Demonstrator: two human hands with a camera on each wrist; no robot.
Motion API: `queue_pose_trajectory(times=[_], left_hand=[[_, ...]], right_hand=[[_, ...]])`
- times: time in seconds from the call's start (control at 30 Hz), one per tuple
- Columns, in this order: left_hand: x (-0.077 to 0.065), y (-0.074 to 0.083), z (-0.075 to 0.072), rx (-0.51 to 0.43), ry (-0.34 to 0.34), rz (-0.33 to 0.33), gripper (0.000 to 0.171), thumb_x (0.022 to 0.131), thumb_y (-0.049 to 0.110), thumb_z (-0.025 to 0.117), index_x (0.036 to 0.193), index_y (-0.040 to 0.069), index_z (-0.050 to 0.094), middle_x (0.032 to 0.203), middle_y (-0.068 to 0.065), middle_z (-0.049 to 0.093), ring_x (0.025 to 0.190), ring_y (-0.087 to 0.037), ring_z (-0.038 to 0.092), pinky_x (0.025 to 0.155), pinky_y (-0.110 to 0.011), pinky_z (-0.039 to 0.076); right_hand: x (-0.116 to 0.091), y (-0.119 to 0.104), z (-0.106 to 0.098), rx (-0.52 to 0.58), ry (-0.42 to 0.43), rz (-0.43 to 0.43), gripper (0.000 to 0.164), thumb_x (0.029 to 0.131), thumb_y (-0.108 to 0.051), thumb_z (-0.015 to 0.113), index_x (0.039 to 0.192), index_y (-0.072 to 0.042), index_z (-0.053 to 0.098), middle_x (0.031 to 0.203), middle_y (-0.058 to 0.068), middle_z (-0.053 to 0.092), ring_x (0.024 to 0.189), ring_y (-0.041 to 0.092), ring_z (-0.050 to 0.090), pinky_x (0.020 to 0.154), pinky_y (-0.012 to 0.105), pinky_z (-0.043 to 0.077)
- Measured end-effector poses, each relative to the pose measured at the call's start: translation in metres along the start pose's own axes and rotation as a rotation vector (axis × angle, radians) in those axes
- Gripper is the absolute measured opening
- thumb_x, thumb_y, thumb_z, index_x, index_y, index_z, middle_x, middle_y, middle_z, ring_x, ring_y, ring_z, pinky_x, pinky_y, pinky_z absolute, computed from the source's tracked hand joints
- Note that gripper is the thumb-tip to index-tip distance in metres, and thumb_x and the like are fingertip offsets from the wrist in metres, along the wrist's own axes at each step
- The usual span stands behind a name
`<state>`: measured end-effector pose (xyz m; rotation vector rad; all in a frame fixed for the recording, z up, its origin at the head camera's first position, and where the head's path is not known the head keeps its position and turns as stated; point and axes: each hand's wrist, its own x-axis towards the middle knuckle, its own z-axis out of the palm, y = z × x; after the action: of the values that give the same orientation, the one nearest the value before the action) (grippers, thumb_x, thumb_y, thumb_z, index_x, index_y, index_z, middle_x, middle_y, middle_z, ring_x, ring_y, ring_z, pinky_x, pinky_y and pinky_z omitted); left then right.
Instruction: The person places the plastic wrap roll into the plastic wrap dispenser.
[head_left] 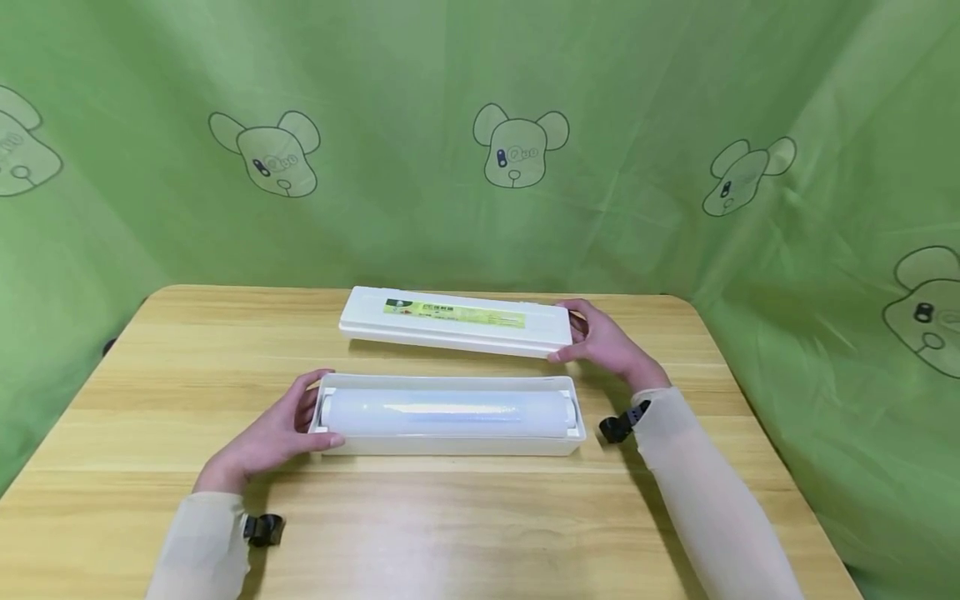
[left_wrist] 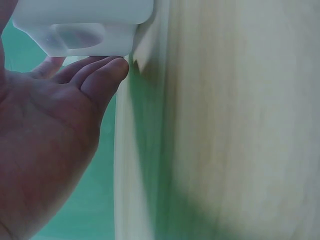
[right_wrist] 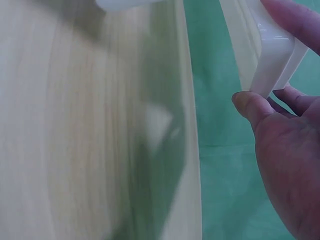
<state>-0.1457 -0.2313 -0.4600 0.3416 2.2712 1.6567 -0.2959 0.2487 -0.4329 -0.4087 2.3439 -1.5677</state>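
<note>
A long white cling film box (head_left: pixel 450 447) stands uncovered on the table, with a roll of clear cling film (head_left: pixel 450 414) lying along its inside. My left hand (head_left: pixel 273 433) grips the box's left end, thumb at the front side and fingers at the back. In the left wrist view, those fingers (left_wrist: pixel 107 80) touch the box's end wall (left_wrist: pixel 90 37). Behind the box, my right hand (head_left: pixel 607 342) holds the white lid (head_left: pixel 457 321) by its right end. A green and yellow label faces up on the lid, which looks raised off the table. The right wrist view shows the lid's corner (right_wrist: pixel 272 50) between thumb and fingers.
The wooden table (head_left: pixel 435 533) has rounded far corners. A green curtain (head_left: pixel 405 217) with printed bear heads hangs behind it and along both sides. Small black cameras (head_left: pixel 262 530) sit at both wrists, over pale sleeves.
</note>
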Motion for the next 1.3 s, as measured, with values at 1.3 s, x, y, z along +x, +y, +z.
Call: queue_pose_trajectory(times=[1.3], left_hand=[[0.000,-0.003,0.000,-0.043,0.001,0.016,0.099,0.082,0.013,0.081,0.154,0.010,0.013,0.152,-0.025,0.034,0.135,-0.041,0.037,0.104,-0.035,0.041]], right_hand=[[-0.031,-0.024,-0.005,0.064,-0.026,-0.098,0.095,0.066,0.007,0.084,0.144,0.000,0.030,0.137,0.020,0.049,0.121,0.025,0.053,0.093,0.029,0.051]])
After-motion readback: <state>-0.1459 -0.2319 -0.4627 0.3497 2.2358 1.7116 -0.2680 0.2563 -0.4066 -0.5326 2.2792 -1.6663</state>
